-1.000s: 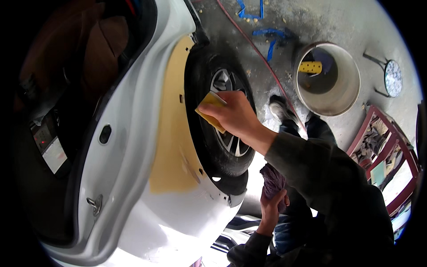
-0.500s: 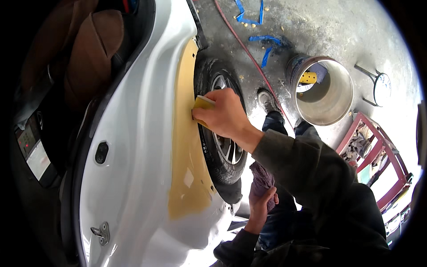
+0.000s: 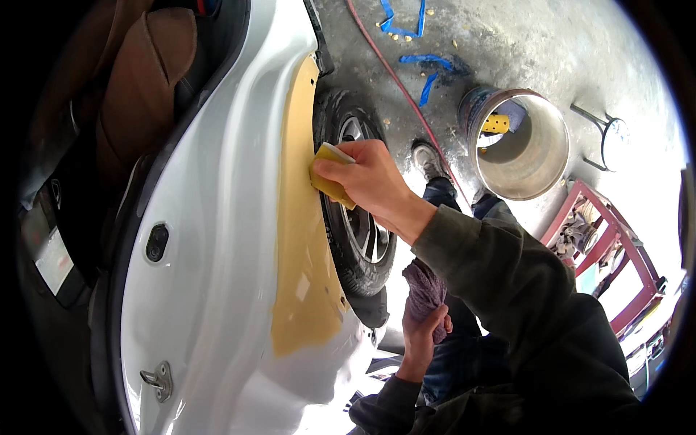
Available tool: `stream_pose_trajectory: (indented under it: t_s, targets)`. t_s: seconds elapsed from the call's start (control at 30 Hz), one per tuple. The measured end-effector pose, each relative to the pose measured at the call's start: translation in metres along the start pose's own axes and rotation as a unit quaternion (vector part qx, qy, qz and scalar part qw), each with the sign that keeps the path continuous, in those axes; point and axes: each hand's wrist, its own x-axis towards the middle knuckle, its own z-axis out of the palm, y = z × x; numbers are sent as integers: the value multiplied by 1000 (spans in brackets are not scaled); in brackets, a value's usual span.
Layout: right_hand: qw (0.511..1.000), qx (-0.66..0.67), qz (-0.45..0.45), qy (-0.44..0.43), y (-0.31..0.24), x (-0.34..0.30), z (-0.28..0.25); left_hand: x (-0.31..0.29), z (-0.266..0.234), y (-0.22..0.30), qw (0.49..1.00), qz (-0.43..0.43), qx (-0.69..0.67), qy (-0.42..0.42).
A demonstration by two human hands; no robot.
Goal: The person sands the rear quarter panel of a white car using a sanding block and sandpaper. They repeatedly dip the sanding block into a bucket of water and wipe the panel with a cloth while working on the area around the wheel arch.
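My right hand (image 3: 373, 181) is closed on a piece of yellow sandpaper (image 3: 335, 190) with a pale edge, folded or wrapped round something I cannot make out. It is at the wheel-arch edge of a beige-coated strip (image 3: 301, 239) on a white car body panel (image 3: 210, 290). Whether the sandpaper touches the strip is hard to tell. Lower down, my left hand (image 3: 426, 335) grips a bunched purple-grey cloth (image 3: 424, 293), held away from the panel. Behind my right hand is the car's tire (image 3: 355, 279), with its silver wheel partly hidden by my hand.
A large metal bucket (image 3: 525, 163) on the concrete floor holds a yellow perforated piece and a greyish cloth. Beside it are a small round stool (image 3: 615, 141) and a red metal frame rack (image 3: 616, 254). A red hose (image 3: 395, 72) and blue tape strips (image 3: 428, 88) lie on the floor.
My right hand has turned the sandpaper, so more of its yellow face shows, and it stays near the arch edge. The whole view has shifted slightly. My left hand keeps the cloth.
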Motion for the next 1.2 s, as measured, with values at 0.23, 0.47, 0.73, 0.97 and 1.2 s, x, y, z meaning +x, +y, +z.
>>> stream_pose_trajectory:
  t_s: [0.23, 0.47, 0.73, 0.97, 1.2]
  targets:
    - [980, -189, -60, -30, -16, -2, -3, -3, 6, 9, 1000, 18, 10, -3]
    - [987, 114, 67, 86, 9, -2, 15, -8, 19, 18, 998, 58, 25, 13]
    - [965, -204, -168, -7, -9, -6, -2, -16, 2, 19, 998, 54, -7, 6]
    - [989, -119, -73, 42, -11, -5, -5, -14, 12, 9, 999, 35, 29, -9]
    - [998, 4, 0, 62, -6, -9, 5, -12, 5, 15, 998, 46, 34, 2]
